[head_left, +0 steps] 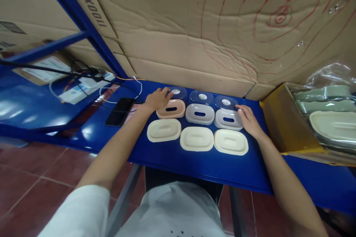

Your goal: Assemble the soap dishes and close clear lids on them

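On the blue table (pixel 194 166) lie three rows of oval plastic parts. The near row holds three cream trays (pixel 197 139). The middle row holds a pink slotted piece (pixel 171 109) and two pale grey slotted pieces (pixel 199 113). Three clear lids (pixel 201 97) sit behind them. My left hand (pixel 157 99) rests on the pink piece's far left edge, fingers curled towards the leftmost clear lid. My right hand (pixel 248 120) lies flat against the right side of the rightmost grey piece (pixel 228 119), fingers stretched out.
A black phone (pixel 120 111) lies left of the parts, with cables and papers (pixel 80 89) beyond it. A yellow cardboard box (pixel 280 124) at right holds bagged green and cream trays (pixel 332 124). A cardboard wall (pixel 222 33) backs the table. Red floor tiles lie below.
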Motion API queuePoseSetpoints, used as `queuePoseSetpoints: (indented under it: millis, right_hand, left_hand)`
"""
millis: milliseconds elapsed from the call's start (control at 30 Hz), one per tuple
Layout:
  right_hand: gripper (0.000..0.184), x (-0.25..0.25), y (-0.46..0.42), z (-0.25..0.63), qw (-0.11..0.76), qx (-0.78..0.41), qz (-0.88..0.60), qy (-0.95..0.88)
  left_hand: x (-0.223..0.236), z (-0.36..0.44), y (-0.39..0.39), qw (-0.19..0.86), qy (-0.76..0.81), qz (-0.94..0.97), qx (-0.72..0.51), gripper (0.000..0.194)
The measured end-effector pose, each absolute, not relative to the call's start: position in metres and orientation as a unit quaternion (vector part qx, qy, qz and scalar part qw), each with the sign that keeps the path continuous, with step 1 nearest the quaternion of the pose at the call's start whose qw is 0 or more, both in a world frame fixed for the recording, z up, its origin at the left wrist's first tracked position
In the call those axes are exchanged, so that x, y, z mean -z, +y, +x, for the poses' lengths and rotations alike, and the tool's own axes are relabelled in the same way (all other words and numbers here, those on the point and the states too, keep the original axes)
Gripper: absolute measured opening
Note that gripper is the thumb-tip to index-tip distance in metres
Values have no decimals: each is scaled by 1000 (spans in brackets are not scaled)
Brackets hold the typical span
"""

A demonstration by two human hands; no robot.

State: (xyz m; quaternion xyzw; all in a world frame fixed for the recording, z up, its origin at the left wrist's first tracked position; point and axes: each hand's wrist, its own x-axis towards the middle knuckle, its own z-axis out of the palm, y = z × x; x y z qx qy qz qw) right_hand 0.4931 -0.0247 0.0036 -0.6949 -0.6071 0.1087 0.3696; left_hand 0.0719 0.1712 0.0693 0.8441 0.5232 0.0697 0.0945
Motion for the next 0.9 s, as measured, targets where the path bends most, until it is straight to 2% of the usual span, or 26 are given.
queuePoseSetpoints:
  millis: [233, 333, 433, 533, 700, 900]
  right_hand:
    - [64, -7, -30, 487, 352, -82, -709, -606]
    - [58, -14, -36, 482, 332, -54, -722, -604]
    - [54, -25, -43, 474, 308, 3, -717, -625]
    - [50, -38, -49, 457, 301, 14, -681, -667]
    - [43, -56, -44, 404, 266, -51, -592, -759]
    - [54, -71, 13, 323, 169, -69, -465, -866]
  left_hand:
    - [-66, 76, 167, 124, 523, 842, -47, 56]
    - [-69, 66, 139, 117, 514, 848, -60, 64]
    - [-71, 46, 94, 107, 440, 886, -97, 65]
    - [-68, 19, 47, 99, 369, 912, -151, 64]
    - [-49, -22, 3, 115, 400, 896, -156, 66]
    - [-34, -32, -2, 64, 435, 882, -166, 69]
